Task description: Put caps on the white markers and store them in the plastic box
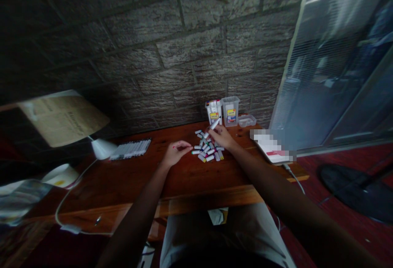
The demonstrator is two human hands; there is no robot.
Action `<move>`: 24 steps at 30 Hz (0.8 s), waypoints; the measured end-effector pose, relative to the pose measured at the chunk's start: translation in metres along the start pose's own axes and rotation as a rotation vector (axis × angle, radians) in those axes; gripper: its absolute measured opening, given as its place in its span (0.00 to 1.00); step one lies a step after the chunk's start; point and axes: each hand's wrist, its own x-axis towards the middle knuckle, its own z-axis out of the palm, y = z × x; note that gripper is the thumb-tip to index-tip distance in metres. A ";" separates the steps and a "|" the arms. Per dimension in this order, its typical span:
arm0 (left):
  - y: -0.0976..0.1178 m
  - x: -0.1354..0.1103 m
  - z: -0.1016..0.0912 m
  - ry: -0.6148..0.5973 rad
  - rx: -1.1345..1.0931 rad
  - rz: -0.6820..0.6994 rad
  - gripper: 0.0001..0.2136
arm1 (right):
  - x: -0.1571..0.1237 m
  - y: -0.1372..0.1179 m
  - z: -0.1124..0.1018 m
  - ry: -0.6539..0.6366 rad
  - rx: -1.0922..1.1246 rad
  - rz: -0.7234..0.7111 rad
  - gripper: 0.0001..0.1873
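Note:
My right hand (223,138) is closed around a white marker (215,122), held at a slant with its dark tip pointing up and away. Below it lies a loose pile of short white caps (210,152) with coloured ends: green, purple, yellow and others. At the left edge of the pile is my left hand (178,152), thumb and fingers stretched towards the caps and apart, with nothing visible in them. Further left, a row of white markers (131,149) lies side by side on the wooden table (184,180).
Against the stone wall stand a see-through box of markers (214,111), another see-through box (231,111) and a shallow plastic lid (247,120). A lamp (66,116), a paper bowl (60,176) and a cable are at left. A white device (270,147) lies at right.

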 end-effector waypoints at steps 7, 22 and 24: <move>-0.006 0.003 -0.003 0.123 -0.015 -0.013 0.12 | 0.001 0.000 0.002 -0.009 0.062 0.044 0.08; -0.019 0.003 -0.005 0.059 0.198 0.079 0.12 | -0.002 -0.008 -0.004 0.217 -0.128 0.052 0.20; -0.017 0.002 -0.005 0.062 0.235 0.100 0.13 | -0.002 -0.008 -0.004 0.236 -0.140 0.050 0.21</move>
